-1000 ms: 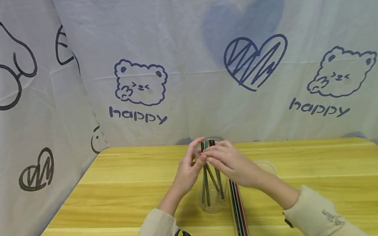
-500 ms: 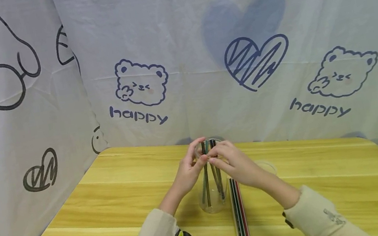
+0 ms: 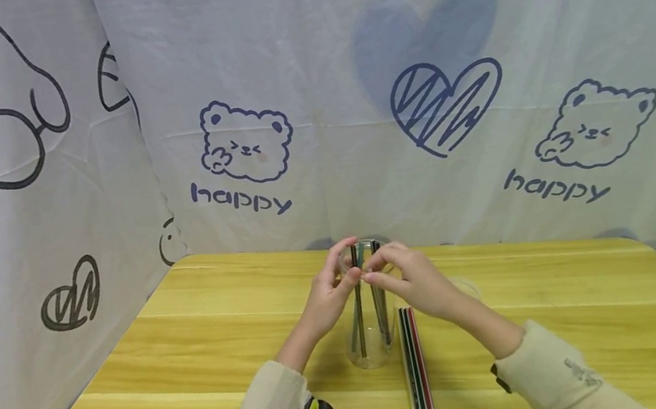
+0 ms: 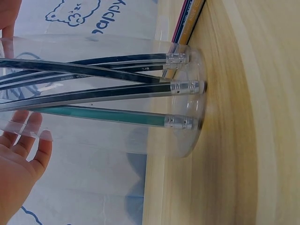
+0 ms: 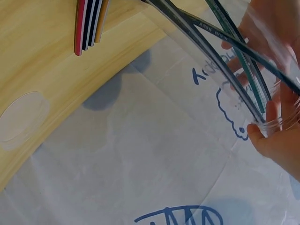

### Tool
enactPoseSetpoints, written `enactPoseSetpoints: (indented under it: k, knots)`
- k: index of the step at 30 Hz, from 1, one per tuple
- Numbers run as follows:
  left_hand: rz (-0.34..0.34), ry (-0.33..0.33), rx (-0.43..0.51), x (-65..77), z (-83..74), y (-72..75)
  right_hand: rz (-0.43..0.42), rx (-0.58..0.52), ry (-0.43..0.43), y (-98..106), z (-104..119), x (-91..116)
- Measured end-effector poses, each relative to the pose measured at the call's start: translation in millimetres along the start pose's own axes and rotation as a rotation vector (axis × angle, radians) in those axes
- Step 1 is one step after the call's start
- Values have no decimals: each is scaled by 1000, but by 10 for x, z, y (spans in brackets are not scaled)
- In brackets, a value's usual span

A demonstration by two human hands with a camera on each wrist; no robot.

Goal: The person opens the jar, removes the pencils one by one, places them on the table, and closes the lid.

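Observation:
A clear plastic jar (image 3: 373, 360) stands upright on the table, holding several pencils (image 4: 140, 117) in dark and green, their silver ferrules and eraser ends down at its base. My left hand (image 3: 325, 299) grips the jar around its mouth from the left, thumb on the near side. From the right, my right hand (image 3: 416, 282) pinches the near side of the jar's rim, thumb and index finger close to the pencil tops. In the right wrist view, a dark pencil (image 5: 206, 51) reaches up to the rim beside the thumb.
Several loose pencils (image 3: 416, 369), one red, lie side by side right of the jar, eraser ends toward me. A clear round lid (image 5: 24, 119) lies on the table behind my right forearm. A patterned cloth (image 3: 325, 183) hangs along the table's back edge.
My right hand has shifted slightly right, its fingers more curled at the rim. Pencils inside the jar have moved apart, some leaning right. The left hand has stayed in place.

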State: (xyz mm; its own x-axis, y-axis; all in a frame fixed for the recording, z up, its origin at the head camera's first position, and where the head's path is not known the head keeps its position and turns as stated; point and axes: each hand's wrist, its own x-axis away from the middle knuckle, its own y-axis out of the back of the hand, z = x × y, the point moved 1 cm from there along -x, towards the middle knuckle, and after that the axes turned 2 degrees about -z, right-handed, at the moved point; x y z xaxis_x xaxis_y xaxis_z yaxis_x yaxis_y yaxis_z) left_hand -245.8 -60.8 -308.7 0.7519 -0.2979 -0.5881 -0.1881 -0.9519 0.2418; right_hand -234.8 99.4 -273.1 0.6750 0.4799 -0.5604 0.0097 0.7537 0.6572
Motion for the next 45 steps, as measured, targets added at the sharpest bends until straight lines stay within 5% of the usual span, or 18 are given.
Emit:
enactPoseSetpoints:
  k: [8, 14, 19, 26, 31, 36, 45]
  knots:
    - [0, 3, 2, 0, 3, -3, 113, -47, -19, 89, -25, -23]
    - [-2, 7, 15, -3, 2, -7, 123, -53, -58, 121, -3, -47]
    - [-3, 1, 2, -3, 9, -8, 46, -89, -67, 122, -4, -43]
    - [-5, 3, 2, 0, 6, -8, -180, -132, 0, 128, -23, -54]
    - [-5, 11, 3, 4, 16, -8, -286, -281, 34, 167, -8, -68]
    - [-2, 19, 22, 7, 15, -4, -339, -469, 60, 192, 28, -74]
    - [0, 18, 27, 5, 15, -5, -340, -593, 134, 222, 18, -81]
